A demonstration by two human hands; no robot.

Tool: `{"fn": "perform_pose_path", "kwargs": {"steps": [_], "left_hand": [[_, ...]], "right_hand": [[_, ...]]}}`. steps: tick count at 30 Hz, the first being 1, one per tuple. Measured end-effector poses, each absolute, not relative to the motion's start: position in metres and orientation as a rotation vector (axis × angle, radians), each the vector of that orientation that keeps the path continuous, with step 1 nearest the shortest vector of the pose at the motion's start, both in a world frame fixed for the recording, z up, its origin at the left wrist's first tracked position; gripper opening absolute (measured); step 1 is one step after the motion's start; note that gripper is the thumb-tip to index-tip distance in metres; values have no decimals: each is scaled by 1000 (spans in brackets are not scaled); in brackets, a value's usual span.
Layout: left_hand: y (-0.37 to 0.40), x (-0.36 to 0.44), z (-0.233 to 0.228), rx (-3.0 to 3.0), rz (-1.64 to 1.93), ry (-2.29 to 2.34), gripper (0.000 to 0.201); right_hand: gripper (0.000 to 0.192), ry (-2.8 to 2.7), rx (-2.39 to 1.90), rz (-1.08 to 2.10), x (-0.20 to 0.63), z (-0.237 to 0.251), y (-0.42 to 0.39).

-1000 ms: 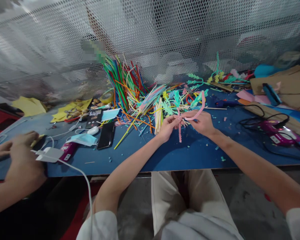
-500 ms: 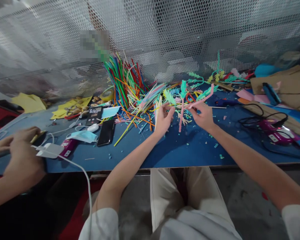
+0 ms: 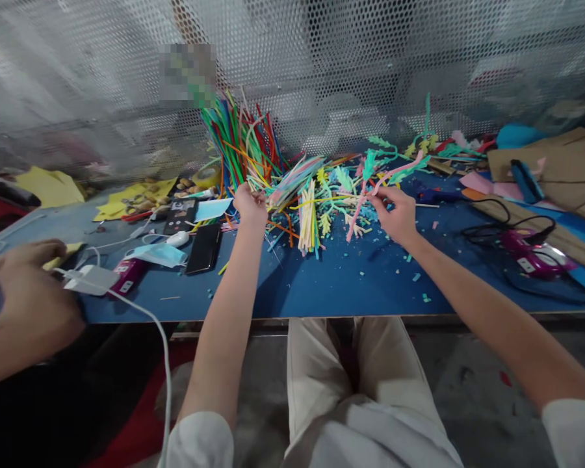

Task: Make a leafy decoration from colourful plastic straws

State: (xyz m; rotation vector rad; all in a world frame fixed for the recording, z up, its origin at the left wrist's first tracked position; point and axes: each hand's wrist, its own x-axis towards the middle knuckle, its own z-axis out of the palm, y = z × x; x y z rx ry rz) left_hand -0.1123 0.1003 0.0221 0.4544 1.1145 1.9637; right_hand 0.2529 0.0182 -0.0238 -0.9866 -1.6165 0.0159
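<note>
A big heap of coloured pipe cleaners (image 3: 253,149) leans against the perforated metal screen at the back of the blue table (image 3: 331,286). My left hand (image 3: 250,207) reaches into the foot of that heap, fingers closed among the stems; what it grips is hidden. My right hand (image 3: 394,214) pinches a pink pipe cleaner (image 3: 358,211) bent into a V, one arm pointing up right, the other down left. Twisted green and yellow pieces (image 3: 331,195) lie between my hands.
Another person's hands (image 3: 24,299) work at the left edge beside a white charger (image 3: 90,281) and its cable. A black phone (image 3: 203,249), a face mask (image 3: 158,255), a purple glue gun (image 3: 529,250) with black cord, and brown cardboard (image 3: 556,166) lie about.
My left hand let go of the pink pipe cleaner and moved left and back into the heap of stems. My right hand kept the pink piece and carried it slightly farther from me.
</note>
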Motion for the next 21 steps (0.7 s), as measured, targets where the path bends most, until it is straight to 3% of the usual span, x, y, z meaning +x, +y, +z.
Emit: {"fn": "perform_pose_path", "kwargs": {"steps": [5,10,18,21], "left_hand": [[103,-122,13,305,2112,1218,12],[99,-124,2,410,2134,1280,41],[96,-125,-3,419,2124,1438,62],[95,-120,-4,472,2194,1399,62]], "right_hand": [[29,-1622,-966,11,254,-26,20],[28,-1678,-957,31,250,-24,18],[25,-1757,-943,59,249,-24,16],[23,-1759,-930,85,250,-26,17]]}}
